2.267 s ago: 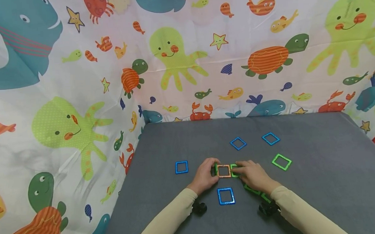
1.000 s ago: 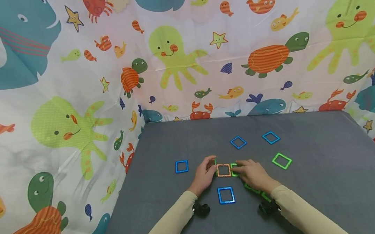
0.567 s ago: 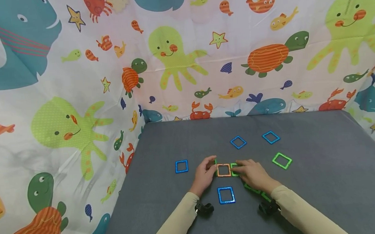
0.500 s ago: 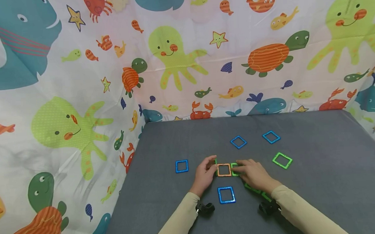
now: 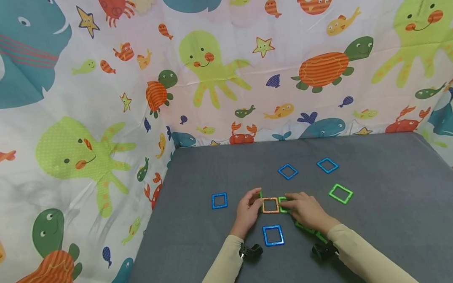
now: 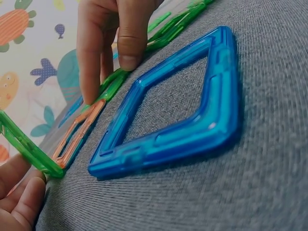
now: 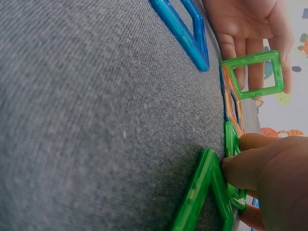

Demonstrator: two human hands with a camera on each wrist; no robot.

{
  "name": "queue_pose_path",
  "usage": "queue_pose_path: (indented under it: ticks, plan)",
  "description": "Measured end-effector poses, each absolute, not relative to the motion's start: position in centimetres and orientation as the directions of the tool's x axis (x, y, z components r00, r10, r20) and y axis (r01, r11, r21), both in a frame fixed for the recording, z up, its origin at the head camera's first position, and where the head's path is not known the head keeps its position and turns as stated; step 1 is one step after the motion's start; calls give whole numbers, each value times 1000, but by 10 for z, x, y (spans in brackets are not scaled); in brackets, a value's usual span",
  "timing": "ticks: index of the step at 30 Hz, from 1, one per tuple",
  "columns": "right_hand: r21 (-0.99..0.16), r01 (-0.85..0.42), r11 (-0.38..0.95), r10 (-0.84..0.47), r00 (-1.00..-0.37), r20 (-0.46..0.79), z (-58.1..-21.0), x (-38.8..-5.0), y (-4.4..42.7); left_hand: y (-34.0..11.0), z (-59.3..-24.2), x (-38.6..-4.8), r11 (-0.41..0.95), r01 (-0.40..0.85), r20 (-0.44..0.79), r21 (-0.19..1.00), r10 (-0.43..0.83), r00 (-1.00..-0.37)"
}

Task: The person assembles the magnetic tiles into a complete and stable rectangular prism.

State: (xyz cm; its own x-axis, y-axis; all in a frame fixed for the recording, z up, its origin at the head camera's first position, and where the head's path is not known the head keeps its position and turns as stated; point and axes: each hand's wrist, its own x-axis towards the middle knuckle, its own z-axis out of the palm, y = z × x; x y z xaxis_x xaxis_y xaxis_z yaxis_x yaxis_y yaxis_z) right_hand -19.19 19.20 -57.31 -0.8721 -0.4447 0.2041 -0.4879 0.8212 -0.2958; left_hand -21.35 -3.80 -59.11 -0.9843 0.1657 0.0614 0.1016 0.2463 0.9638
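An orange square frame (image 5: 265,205) lies flat on the grey cloth, edge to edge with a green square (image 5: 284,210) on its right. At its left edge another green square (image 7: 253,59) stands upright, seen nearly edge-on from the head. My left hand (image 5: 247,213) holds that upright square, with fingers behind it in the right wrist view. The right hand (image 5: 307,209) presses on the flat green square, its fingers fairly straight in the left wrist view and partly covering the piece. A blue square (image 5: 274,244) lies nearer me, below the orange one.
Two green pieces (image 5: 304,228) lie partly under my right hand and wrist. A blue square (image 5: 219,206) is at the left, a green square (image 5: 341,202) at the right. Two blue frames, one (image 5: 288,177) left of the other (image 5: 327,171), lie farther back, before a printed curtain (image 5: 226,129).
My left forearm and wrist have swung to the right, and the left hand's grip at the upright green square has shifted slightly. The right hand and the flat pieces have stayed in place.
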Motion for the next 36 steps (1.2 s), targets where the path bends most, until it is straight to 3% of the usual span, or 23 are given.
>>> queue_pose_path:
  ticks: [36]
  plan:
    - [-284, -478, 831, -442, -878, 185, -571, -192, 189, -36, -600, -207, 255, 136, 98, 957, 154, -983]
